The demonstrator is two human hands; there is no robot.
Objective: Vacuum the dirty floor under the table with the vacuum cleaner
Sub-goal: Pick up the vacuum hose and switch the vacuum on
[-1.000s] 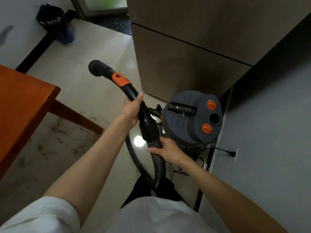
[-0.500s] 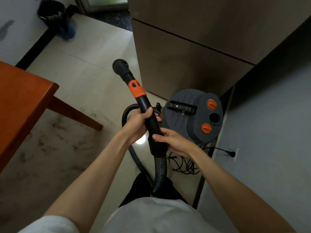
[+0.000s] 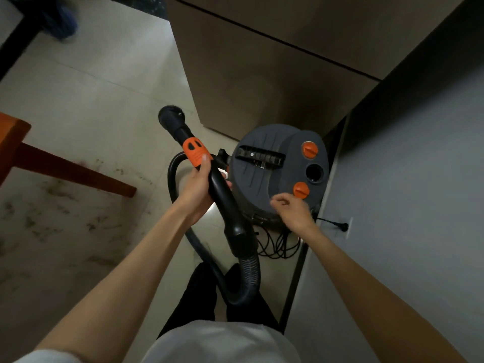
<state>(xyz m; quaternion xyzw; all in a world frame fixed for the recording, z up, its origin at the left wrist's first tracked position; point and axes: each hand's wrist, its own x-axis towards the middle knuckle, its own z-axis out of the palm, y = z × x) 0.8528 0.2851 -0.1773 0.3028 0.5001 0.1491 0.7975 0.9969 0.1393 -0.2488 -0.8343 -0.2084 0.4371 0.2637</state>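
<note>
Spreading across the left and centre of the view, the pale tiled floor [image 3: 99, 106] carries dark streaks of dirt at the lower left, around the brown wooden table [image 3: 11, 137] whose slanted leg reaches out to the middle of the floor. A tall brown cabinet [image 3: 262, 74] fills the top centre, and a grey wall [image 3: 406, 179] runs down the right side. Between them sits the grey drum of the vacuum cleaner [image 3: 264, 184], topped with two orange knobs and a black carry handle, its black cord [image 3: 277, 244] coiled on the floor beside it. The ribbed black hose [image 3: 248, 271] loops low near the person's dark trousers and rises into the wand [image 3: 222, 195], which ends in a round brush head. The left hand [image 3: 196, 189] grips the wand just below its orange collar. The right hand [image 3: 293, 210] hovers over the drum by the nearer orange knob, fingers loosely curled and holding nothing.
</note>
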